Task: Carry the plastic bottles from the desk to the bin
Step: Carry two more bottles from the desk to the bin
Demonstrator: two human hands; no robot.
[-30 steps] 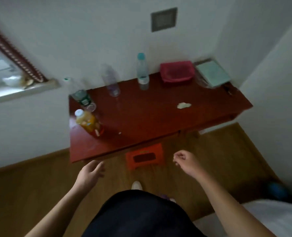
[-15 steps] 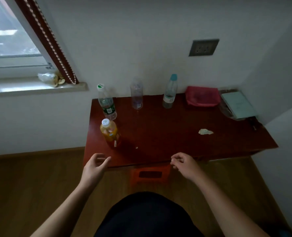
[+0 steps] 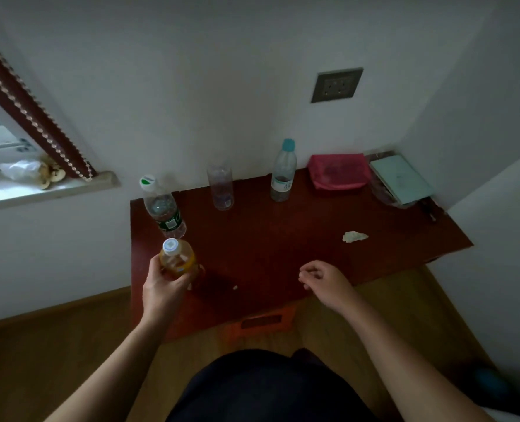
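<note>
Orange bottle (image 3: pixel 178 261) gripped
The left hand (image 3: pixel 161 287), empty before, now wraps it near the desk's (image 3: pixel 283 239) left edge; the right hand (image 3: pixel 322 280), loosely curled, holds nothing.

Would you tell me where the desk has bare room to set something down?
Bare: the middle of the desk, between clear bottle, crumpled tissue and right hand. Crowded: left edge, where the left hand grips the juice bottle.

Dark red desk (image 3: pixel 283 239); orange-yellow bottle (image 3: pixel 178 261), white cap; green-labelled bottle (image 3: pixel 161 207); teal-capped bottle (image 3: pixel 283 172); pink pouch (image 3: pixel 338 170).
</note>
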